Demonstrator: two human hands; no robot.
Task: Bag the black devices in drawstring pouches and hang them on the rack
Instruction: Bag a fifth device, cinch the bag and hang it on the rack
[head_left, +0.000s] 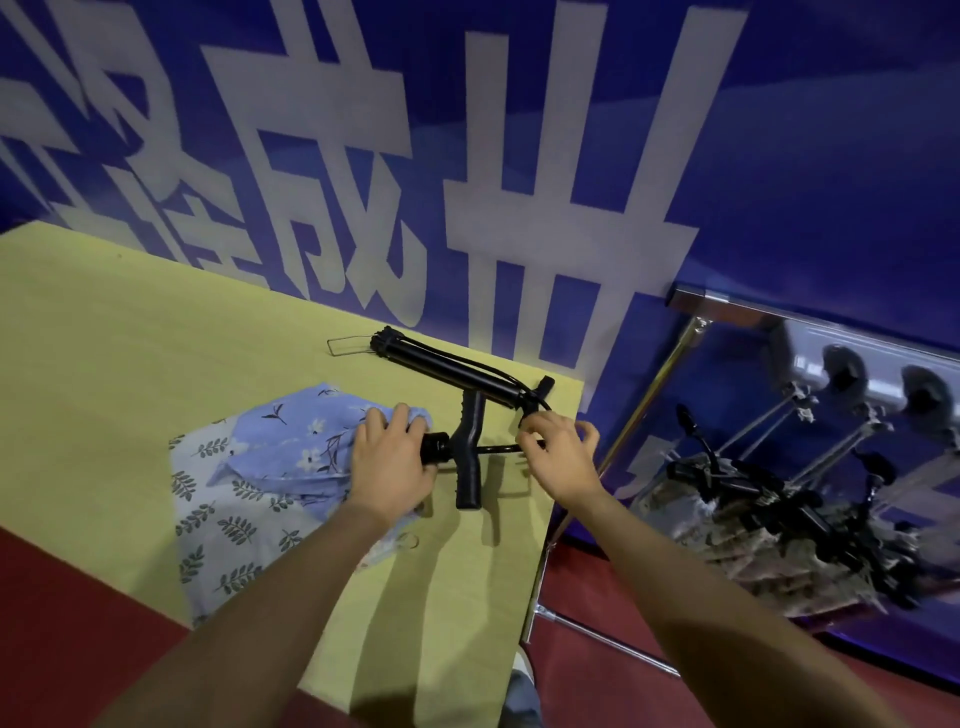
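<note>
Head view is looking down on a yellow-green table (130, 364). Nearest, at seven o'clock, a leaf-print pouch (218, 525) is lying flat beneath a blue floral pouch (291, 436). The left hand (392, 462) is gripping the blue pouch's mouth around the barrel of a black device (467, 452), fingers curled. At three o'clock of it, the right hand (561, 457) is pinching the device's thin rod end, fingers bent. Farther, at twelve o'clock, a second black device (447, 366) is lying on the table. Far at three o'clock, a metal rack (691, 332) is standing over a heap of more devices (769, 499).
</note>
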